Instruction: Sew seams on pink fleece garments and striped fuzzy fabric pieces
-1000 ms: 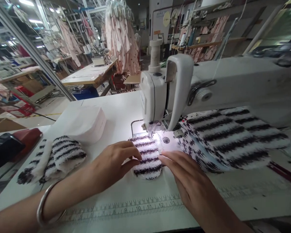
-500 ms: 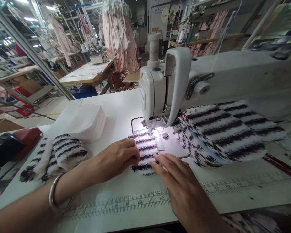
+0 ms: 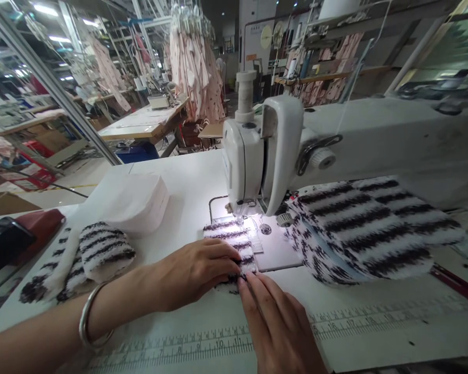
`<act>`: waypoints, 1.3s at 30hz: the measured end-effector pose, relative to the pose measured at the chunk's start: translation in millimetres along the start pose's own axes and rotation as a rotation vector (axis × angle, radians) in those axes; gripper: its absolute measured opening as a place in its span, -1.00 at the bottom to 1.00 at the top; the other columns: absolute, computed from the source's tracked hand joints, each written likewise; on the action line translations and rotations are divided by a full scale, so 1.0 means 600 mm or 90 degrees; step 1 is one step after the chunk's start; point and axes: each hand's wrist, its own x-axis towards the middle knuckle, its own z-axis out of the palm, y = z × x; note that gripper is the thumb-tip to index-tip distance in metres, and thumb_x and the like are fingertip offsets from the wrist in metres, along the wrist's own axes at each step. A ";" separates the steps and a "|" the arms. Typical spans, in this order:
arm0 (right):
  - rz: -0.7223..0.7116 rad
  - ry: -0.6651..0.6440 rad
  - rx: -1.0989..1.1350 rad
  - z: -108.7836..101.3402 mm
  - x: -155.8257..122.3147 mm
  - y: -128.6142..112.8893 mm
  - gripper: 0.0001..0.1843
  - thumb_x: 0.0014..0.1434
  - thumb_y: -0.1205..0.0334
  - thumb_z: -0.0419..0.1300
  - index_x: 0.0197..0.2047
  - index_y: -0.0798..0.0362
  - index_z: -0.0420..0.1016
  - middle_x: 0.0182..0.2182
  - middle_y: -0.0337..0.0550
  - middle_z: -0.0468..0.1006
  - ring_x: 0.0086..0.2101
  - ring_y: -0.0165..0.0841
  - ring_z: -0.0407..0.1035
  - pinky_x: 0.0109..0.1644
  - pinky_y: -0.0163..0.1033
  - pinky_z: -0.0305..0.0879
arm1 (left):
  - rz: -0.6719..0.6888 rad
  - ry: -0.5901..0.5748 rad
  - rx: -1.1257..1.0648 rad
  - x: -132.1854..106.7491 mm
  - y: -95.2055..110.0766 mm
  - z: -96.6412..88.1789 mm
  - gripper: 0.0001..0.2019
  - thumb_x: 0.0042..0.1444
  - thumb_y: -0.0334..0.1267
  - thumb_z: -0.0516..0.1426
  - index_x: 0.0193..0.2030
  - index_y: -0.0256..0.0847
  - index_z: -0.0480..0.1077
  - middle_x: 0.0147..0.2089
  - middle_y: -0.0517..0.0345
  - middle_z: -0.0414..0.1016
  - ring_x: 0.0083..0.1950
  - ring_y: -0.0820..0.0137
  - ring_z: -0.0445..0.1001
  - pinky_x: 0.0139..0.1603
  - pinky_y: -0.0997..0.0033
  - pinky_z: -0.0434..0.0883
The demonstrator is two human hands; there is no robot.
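A small piece of fluffy black-and-white striped fabric [image 3: 229,232] lies on the sewing machine's bed, its far end beneath the lit needle area of the sewing machine [image 3: 246,171]. My left hand [image 3: 191,272], with a bangle at the wrist, reaches across the fabric's left side, fingers closed over its near part. The fingertips of my right hand [image 3: 275,322] meet the left ones there, pressed together at the fabric's near right edge. Fingers partly hide the fabric's near end.
Larger striped fabric pieces [image 3: 359,228] lie under the machine arm at right. More striped pieces [image 3: 105,252] and a stack of white pieces [image 3: 134,202] sit at left. A printed ruler [image 3: 203,348] runs along the front edge; dark red scissors-like handles [image 3: 458,284] are at right.
My left hand has slid right and forward over the fabric. My right hand has moved left and nearer to me, so the fingertips of both hands now meet at the fabric's near end.
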 end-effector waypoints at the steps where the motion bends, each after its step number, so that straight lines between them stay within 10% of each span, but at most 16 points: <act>1: 0.004 0.000 -0.003 0.003 0.003 0.000 -0.52 0.29 0.48 -0.23 0.02 0.21 0.45 0.00 -0.01 0.49 0.03 -0.18 0.30 0.02 -0.09 0.15 | -0.001 0.004 0.002 0.001 -0.003 0.001 -0.77 0.29 -0.37 -0.03 -0.03 -0.29 0.40 0.05 -0.02 0.43 0.07 0.36 0.39 0.11 0.33 0.39; 18: -0.007 -0.082 0.019 0.013 0.087 0.045 -0.44 0.11 0.61 -0.21 0.06 0.19 0.41 0.03 0.01 0.43 0.08 -0.17 0.22 0.08 0.01 0.19 | -0.010 0.088 0.039 0.021 -0.060 -0.001 -0.73 0.28 -0.44 -0.06 0.06 -0.26 0.31 0.06 -0.07 0.41 0.08 0.35 0.38 0.12 0.26 0.38; 27: 0.005 -0.149 0.019 -0.009 0.132 0.100 -0.51 0.11 0.51 -0.09 -0.07 -0.07 0.51 -0.29 -0.06 0.44 -0.31 -0.23 0.36 -0.36 -0.14 0.37 | -0.118 0.105 0.129 0.021 -0.049 0.016 -0.74 0.23 -0.36 0.01 0.06 -0.26 0.29 -0.06 -0.04 0.38 -0.06 0.30 0.35 -0.08 0.22 0.44; 39: 0.022 -0.064 -0.006 0.023 0.069 0.023 -0.45 0.13 0.60 -0.20 0.08 0.11 0.37 -0.02 -0.10 0.48 0.01 -0.18 0.25 -0.07 0.01 0.23 | -0.069 0.023 0.088 0.018 -0.054 -0.016 -0.77 0.26 -0.45 -0.07 -0.04 -0.25 0.32 -0.01 -0.03 0.38 0.01 0.32 0.34 0.05 0.23 0.36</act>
